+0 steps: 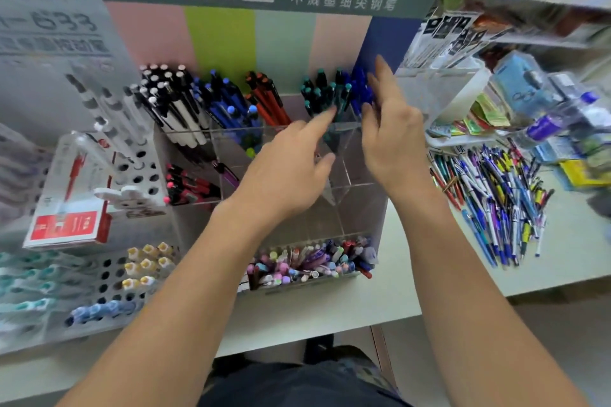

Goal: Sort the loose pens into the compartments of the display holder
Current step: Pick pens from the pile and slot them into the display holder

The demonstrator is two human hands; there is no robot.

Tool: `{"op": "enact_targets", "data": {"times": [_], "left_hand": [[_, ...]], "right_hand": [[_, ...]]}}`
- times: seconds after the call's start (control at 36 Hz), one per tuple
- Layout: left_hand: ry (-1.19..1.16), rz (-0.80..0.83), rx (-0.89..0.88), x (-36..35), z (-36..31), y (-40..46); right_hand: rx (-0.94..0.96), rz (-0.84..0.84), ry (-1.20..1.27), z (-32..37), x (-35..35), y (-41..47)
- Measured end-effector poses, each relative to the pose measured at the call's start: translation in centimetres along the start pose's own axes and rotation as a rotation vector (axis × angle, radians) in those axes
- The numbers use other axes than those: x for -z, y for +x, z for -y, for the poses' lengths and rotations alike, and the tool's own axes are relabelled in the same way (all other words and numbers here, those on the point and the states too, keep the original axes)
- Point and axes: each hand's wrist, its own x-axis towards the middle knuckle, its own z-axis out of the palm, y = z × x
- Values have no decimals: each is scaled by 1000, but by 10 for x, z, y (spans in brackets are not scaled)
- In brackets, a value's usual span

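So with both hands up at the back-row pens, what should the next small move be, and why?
Probably tuck the blue pens under the right hand upright into their back-right compartment; they lean against the green-capped pens that the left hand touches. Many loose pens still wait.

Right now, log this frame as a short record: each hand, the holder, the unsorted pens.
left hand: over the display holder, index finger stretched toward the teal-capped pens; grips nothing visible
right hand: at the blue pens in the back right compartment; grip unclear
display holder: clear, back row filled, middle right compartments look empty
loose pens: heaped on the table to the right
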Motion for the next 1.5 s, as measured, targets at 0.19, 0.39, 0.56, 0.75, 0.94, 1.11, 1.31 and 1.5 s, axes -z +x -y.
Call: {"op": "enact_targets", "data": {"times": [0.19,0.39,0.56,0.75,0.94,1.11,1.31,1.5], "left_hand": [[-170,-82,-28,-13,3,0],[-392,-294,-135,-51,-28,-17],[-525,-58,32,-129,-92,-31],[-610,352,618,-283,-152,-17],[-751,316,974,-387,-195,7],[-650,152,1120,-419,-199,30],[-408,-54,1217,-460,-178,80],[-262,21,1115,-509,-222,129]], "right_hand": [[41,130,-82,-4,2,1],[47,-22,18,-17,30,-35],[-473,-71,76,-113,72,-104],[-885,25,161,-264,136,-169],[-940,172,176,-357,192,-193],[-980,293,187,-396,190,-179],[-983,285,109,-440,176,-153],[-939,317,66,-476,185,-138]]}}
